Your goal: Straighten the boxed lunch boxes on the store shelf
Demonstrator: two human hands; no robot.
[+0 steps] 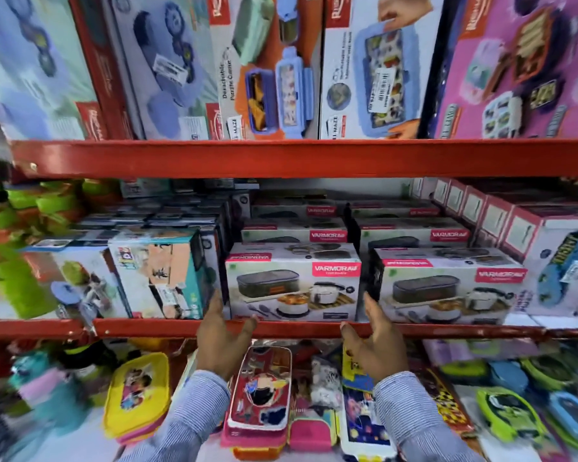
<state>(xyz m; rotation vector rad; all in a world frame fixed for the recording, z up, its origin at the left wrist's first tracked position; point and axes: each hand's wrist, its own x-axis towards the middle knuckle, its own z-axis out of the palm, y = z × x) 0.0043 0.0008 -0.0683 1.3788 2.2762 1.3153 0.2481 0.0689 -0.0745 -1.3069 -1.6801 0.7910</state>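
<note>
Far left on the middle shelf: rounded green tubs (0,261), smooth plastic, blurred. Next along, a glossy teal carton (167,275) turned askew, corner poking toward the shelf lip (447,328) — liable to get knocked further off line if the neighbouring box is shoved sideways. Left hand (219,345) open, palm inward, fingertips (217,303) reaching into the narrow gap at the left face of the front lunch box carton (292,281); possibly touching cardboard, hard to tell through the blur. Carton itself rectangular, printed card, slick finish, sitting at the front edge of the painted red metal rail, with identical cartons stacked behind. Slick card against open palms: risk of slipping rather than sliding square, or of pushing the rear stack crooked. Right hand (376,345) also open, fingers up in the gap between that carton and its twin (447,285), gripping nothing. Twin angled slightly, dark end panel showing; a careless nudge could swing it further. Below, loose zip pouches (261,388), soft and glossy, directly beneath anything tipped off the lip
</note>
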